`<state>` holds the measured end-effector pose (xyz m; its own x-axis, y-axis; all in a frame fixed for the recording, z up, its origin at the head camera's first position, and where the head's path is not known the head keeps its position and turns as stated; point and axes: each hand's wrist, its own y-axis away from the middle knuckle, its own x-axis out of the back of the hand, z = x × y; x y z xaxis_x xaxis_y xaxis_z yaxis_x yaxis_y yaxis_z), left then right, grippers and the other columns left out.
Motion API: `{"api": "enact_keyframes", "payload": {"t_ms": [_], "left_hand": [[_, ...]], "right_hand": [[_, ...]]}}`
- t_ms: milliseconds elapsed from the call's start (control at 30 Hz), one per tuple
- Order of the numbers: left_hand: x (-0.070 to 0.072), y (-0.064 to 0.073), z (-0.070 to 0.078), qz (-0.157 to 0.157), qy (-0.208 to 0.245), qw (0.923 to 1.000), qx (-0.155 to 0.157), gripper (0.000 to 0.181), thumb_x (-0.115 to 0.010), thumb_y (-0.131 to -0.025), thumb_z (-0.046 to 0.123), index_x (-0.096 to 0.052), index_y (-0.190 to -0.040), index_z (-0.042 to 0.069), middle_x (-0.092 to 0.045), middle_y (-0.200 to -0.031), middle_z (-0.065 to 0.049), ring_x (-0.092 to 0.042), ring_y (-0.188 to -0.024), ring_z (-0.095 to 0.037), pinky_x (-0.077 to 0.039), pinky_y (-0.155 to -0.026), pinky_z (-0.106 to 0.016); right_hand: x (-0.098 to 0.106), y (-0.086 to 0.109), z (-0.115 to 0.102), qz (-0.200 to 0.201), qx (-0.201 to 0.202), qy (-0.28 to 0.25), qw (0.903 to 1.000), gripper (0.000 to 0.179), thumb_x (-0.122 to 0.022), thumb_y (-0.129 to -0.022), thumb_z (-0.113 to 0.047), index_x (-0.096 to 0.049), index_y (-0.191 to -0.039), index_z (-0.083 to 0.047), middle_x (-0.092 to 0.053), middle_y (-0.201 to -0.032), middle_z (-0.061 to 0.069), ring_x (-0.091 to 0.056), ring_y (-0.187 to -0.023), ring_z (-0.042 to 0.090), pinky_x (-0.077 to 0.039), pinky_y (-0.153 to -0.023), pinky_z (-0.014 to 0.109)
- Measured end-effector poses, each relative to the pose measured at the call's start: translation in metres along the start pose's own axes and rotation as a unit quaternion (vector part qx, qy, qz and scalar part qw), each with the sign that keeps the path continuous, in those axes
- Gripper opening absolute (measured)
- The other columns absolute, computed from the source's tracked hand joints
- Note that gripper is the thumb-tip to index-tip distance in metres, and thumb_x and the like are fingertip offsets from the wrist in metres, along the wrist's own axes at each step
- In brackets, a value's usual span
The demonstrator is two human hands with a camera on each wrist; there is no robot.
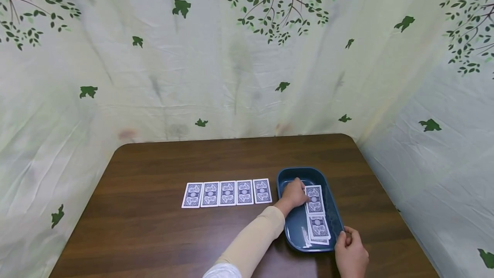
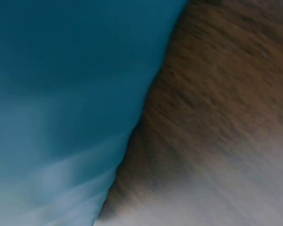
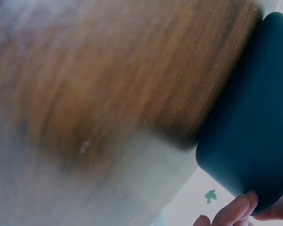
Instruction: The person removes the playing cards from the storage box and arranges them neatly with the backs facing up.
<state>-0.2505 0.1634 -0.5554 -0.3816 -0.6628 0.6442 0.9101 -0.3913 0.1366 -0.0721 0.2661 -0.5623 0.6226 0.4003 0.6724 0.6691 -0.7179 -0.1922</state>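
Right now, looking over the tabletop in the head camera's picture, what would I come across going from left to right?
Row of five face-down playing cards → left hand → face-down cards lying in the dark blue tray → right hand.

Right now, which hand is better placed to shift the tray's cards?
Likely the left hand: it is inside the tray, touching the farther card; the right hand grips the tray's rim.

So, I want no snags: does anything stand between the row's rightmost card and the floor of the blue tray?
Yes: the tray's left wall stands beyond a strip of table beside that card; the left arm crosses the wall nearer the person.
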Motion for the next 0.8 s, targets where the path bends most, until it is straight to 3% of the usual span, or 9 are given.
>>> {"api": "enact_keyframes", "payload": {"t_ms": [200, 333, 500, 700, 800], "left_hand": [[0.0026, 0.001, 0.0015, 0.004, 0.024, 0.9997, 0.003, 0.024, -0.076, -0.083, 0.009, -0.059, -0.099, 0.005, -0.061, -0.084, -0.004, -0.058, -0.076, -0.018, -0.049, -0.071, -0.028], [0.0012, 0.0, 0.0008, 0.016, 0.029, 0.9994, 0.008, 0.031, -0.074, -0.086, 0.01, -0.064, -0.114, 0.004, -0.066, -0.097, -0.006, -0.061, -0.085, -0.018, -0.051, -0.082, -0.033], [-0.0028, -0.0023, -0.0015, 0.046, 0.008, 0.9989, -0.001, 0.036, -0.074, -0.086, 0.011, -0.066, -0.121, 0.008, -0.069, -0.104, -0.004, -0.062, -0.094, -0.02, -0.049, -0.091, -0.037], [-0.0048, -0.0028, -0.0011, 0.069, -0.021, 0.9972, -0.021, 0.036, -0.072, -0.087, 0.012, -0.066, -0.122, 0.009, -0.07, -0.106, -0.004, -0.064, -0.097, -0.021, -0.048, -0.091, -0.037], [-0.0036, -0.0004, 0.0008, 0.064, -0.01, 0.9973, -0.033, 0.037, -0.07, -0.089, 0.012, -0.063, -0.125, 0.009, -0.07, -0.096, -0.002, -0.064, -0.087, -0.017, -0.051, -0.083, -0.032]], "right_hand": [[-0.0006, -0.0013, -0.0006, 0.003, 0.003, 0.0, 1.0, 0.024, -0.053, -0.092, -0.014, -0.063, -0.106, 0.003, -0.049, -0.062, 0.002, -0.049, -0.06, 0.033, -0.036, -0.061, 0.048], [-0.0005, -0.0017, -0.0009, -0.002, 0.002, 0.002, 1.0, 0.024, -0.053, -0.092, -0.014, -0.063, -0.106, 0.003, -0.049, -0.062, 0.002, -0.049, -0.059, 0.031, -0.035, -0.06, 0.046], [-0.0005, -0.0015, -0.0007, 0.0, 0.002, 0.001, 1.0, 0.024, -0.053, -0.092, -0.013, -0.063, -0.107, 0.003, -0.049, -0.062, 0.002, -0.049, -0.06, 0.032, -0.035, -0.06, 0.045], [-0.0011, -0.0009, -0.0003, 0.004, 0.006, 0.002, 1.0, 0.023, -0.053, -0.092, -0.013, -0.062, -0.106, 0.003, -0.049, -0.061, 0.001, -0.049, -0.058, 0.03, -0.035, -0.059, 0.045], [-0.0003, -0.0005, 0.0003, 0.001, 0.005, 0.004, 1.0, 0.023, -0.053, -0.092, -0.013, -0.062, -0.106, 0.003, -0.048, -0.061, 0.001, -0.048, -0.057, 0.029, -0.035, -0.059, 0.044]]}}
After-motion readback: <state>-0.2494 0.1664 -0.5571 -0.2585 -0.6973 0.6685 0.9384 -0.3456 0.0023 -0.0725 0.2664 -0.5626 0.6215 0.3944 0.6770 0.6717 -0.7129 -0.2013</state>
